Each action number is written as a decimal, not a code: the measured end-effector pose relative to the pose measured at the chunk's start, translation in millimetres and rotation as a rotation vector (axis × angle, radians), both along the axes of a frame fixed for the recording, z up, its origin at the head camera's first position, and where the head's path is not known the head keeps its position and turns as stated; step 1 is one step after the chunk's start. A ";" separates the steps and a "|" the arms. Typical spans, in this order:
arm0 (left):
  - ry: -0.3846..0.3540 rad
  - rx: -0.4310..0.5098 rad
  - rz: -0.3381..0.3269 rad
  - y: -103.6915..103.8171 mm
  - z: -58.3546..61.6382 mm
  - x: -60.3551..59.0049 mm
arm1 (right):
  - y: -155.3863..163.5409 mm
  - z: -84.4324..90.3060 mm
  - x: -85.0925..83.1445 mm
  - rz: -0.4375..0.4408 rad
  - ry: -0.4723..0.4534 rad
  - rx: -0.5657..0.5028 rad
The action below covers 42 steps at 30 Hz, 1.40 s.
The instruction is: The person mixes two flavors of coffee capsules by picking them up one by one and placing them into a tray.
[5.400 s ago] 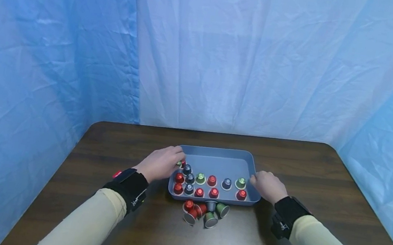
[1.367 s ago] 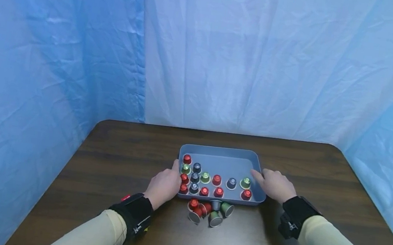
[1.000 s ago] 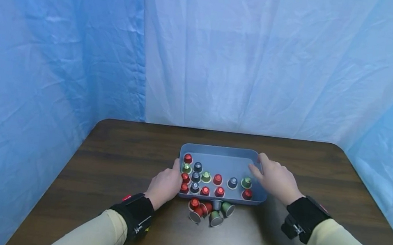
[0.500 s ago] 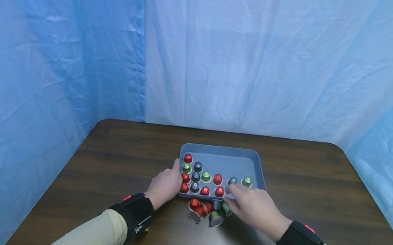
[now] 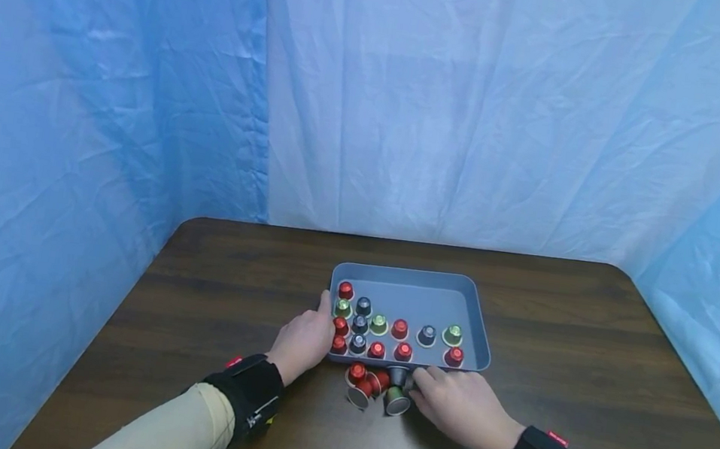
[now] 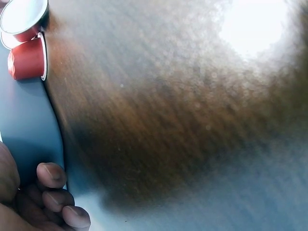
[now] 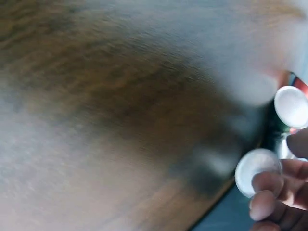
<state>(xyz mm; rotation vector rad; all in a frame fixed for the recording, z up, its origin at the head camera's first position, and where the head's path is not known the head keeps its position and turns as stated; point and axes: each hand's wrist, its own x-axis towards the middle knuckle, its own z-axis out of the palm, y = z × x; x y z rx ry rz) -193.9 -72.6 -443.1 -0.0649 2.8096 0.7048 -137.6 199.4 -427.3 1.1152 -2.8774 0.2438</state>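
A shallow grey-blue tray [image 5: 422,297] holds several upright coffee capsules in red, green and dark blue. My left hand [image 5: 303,342] grips the tray's left side. In the left wrist view, its fingertips [image 6: 51,175] curl against the tray's outer wall. My right hand [image 5: 462,408] is at the right end of a small pile of capsules before the tray. In the right wrist view, its fingers pinch a capsule [image 7: 244,172], pale round lid facing out; its body is mostly hidden. Beside it are a lying green capsule [image 5: 396,402] and a dark capsule [image 5: 398,375].
Several red capsules [image 5: 359,394] lie at the pile's left, against the tray's front wall. Inside the tray, capsules line the left side and front, such as a red capsule [image 5: 454,357] at front right. The brown wooden table [image 5: 245,270] meets blue curtains [image 5: 376,105] behind.
The left hand set green and red capsules into the left column, then settled on the tray's side. My right hand left the tray's right side and came forward to the pile, covering its rightmost green capsule.
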 end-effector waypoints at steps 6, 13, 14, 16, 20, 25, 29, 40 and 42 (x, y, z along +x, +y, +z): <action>-0.007 0.008 0.007 0.4 0.9 1.0 | 1.7 -5.7 1.4 -0.022 0.021 0.007; -0.019 0.022 0.028 0.0 0.7 0.9 | 4.7 -5.9 1.2 -0.062 0.034 0.007; -0.020 0.025 0.033 0.1 0.8 0.9 | 5.1 -5.6 1.3 -0.070 0.036 0.007; -0.022 0.029 0.039 0.2 1.2 0.9 | 5.9 -5.3 1.8 -0.091 0.043 0.013; -0.020 0.022 0.033 -0.4 1.2 0.6 | 6.1 -5.9 2.8 -0.142 0.056 0.040; -0.010 0.012 0.016 -1.2 0.7 0.2 | 5.3 -5.3 3.7 -0.183 0.055 0.074; -0.005 0.006 0.007 -1.3 1.2 0.9 | 4.7 -3.9 5.5 -0.206 0.046 0.102; 0.008 -0.002 -0.002 -0.2 2.3 1.5 | 6.7 -0.3 10.9 -0.258 -0.051 0.194; 0.012 -0.002 -0.003 0.0 2.1 1.6 | 6.8 0.9 10.2 -0.259 -0.062 0.203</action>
